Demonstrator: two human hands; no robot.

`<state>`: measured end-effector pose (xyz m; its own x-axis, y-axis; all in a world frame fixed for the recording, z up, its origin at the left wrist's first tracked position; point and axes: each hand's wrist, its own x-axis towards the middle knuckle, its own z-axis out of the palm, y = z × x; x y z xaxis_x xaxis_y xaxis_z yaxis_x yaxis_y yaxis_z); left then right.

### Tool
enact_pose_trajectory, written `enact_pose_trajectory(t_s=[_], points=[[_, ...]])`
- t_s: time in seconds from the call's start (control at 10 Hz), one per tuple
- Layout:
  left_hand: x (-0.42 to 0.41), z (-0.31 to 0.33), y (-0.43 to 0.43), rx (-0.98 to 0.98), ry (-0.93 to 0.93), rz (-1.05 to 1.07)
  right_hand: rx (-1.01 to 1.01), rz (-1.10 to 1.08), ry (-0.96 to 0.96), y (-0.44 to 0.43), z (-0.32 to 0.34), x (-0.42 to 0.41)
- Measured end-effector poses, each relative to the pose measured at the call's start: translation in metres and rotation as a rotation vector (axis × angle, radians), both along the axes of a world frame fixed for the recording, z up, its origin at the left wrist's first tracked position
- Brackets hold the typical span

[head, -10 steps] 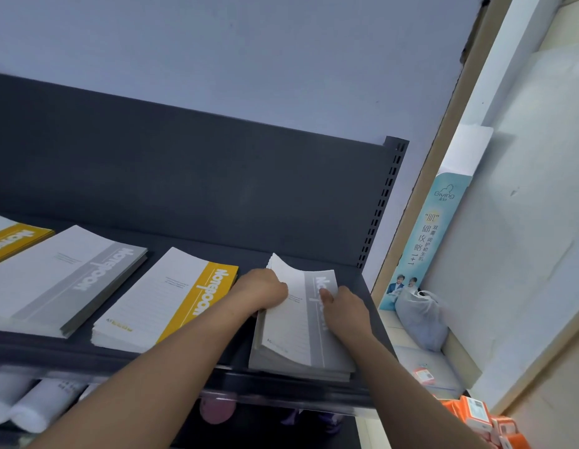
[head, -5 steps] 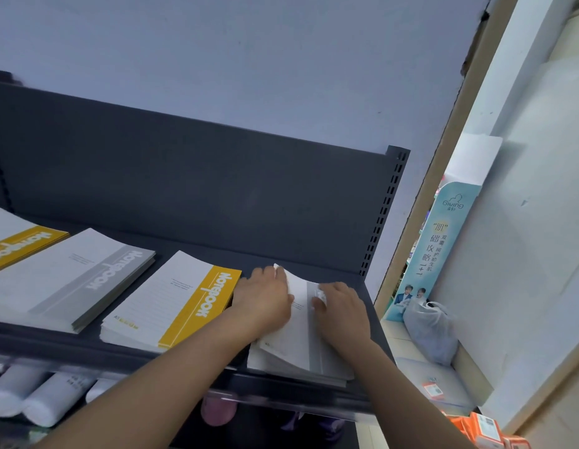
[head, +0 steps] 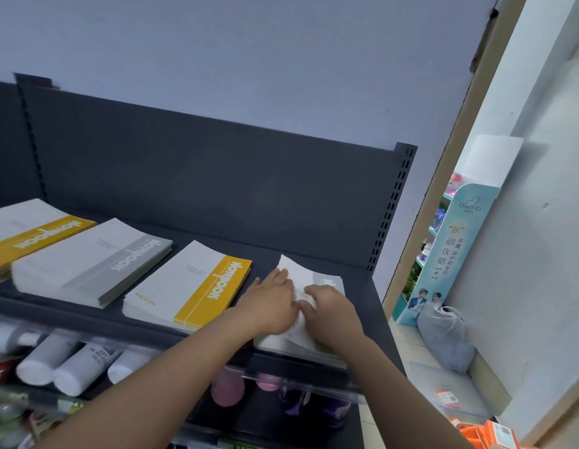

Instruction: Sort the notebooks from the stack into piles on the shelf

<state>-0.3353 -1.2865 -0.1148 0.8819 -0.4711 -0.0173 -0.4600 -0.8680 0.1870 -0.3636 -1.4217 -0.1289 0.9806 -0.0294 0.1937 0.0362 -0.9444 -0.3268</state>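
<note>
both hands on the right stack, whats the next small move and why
Probably lift the top grey-striped white notebook clear, toward the grey-striped notebook pile: left hand and right hand are on it, its far corner raised, stripe matching.

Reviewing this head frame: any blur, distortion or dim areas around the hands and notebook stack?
Head view: wide-angle bending tilts the shelf and door frame; the left hand and right hand on the stack look slightly soft; bottles underneath are dim and smeared; lettering on the yellow pile is legible; no glare.
</note>
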Motion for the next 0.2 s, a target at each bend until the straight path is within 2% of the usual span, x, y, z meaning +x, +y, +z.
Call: enact_pose_trajectory(t_s=[0.1, 0.2], points=[[0.003, 0.012, 0.01, -0.06, -0.067, 0.032, -0.001, 0.009, -0.017, 0.003, 0.011, 0.003], [0.012, 0.027, 0.027, -0.041, -0.172, 0.089, -0.016, 0.028, -0.035, 0.01, 0.026, 0.008]])
